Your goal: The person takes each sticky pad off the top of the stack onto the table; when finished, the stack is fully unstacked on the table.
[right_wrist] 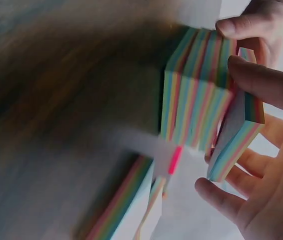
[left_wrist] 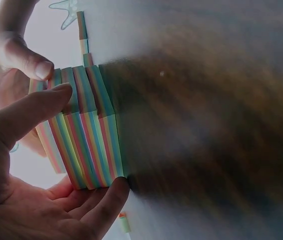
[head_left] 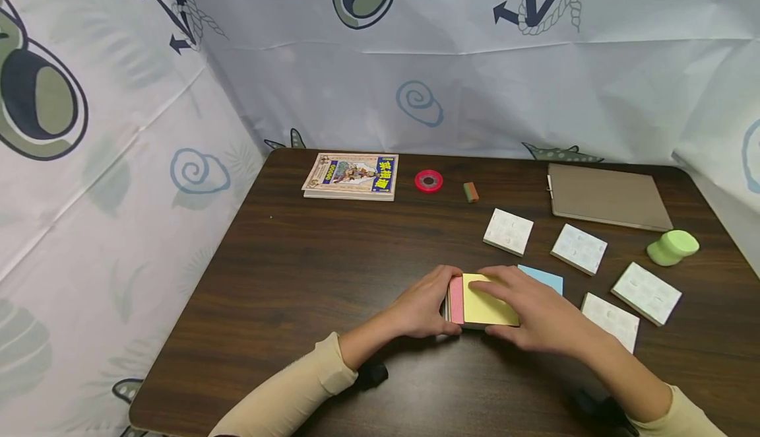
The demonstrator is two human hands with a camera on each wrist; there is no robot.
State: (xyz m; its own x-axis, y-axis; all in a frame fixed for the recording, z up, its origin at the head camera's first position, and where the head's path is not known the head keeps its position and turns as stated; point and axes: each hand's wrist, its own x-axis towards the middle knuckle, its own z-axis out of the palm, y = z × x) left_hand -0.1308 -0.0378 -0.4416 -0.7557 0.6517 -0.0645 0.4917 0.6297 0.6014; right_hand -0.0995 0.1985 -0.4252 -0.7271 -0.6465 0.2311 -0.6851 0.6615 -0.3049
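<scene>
A stack of sticky note pads (left_wrist: 89,145) with striped, multicoloured edges stands on the table in front of me. My left hand (head_left: 423,306) grips the stack's left side, thumb on the near face and fingers round the far one. On top lies a yellow-faced sticky note pad (head_left: 483,305), a pink strip showing beside it. My right hand (head_left: 545,315) holds that upper pad between thumb and fingers. In the right wrist view the pad (right_wrist: 236,140) tilts away from the pads (right_wrist: 194,95) below it. A light blue square (head_left: 545,280) shows partly behind my right hand.
Several white-topped pads (head_left: 646,293) lie spread to the right. Beyond them are a light green jar (head_left: 673,247) and a grey-brown notebook (head_left: 608,196). Along the back sit booklets (head_left: 350,176), a red ring (head_left: 429,181) and a small orange-green block (head_left: 471,192).
</scene>
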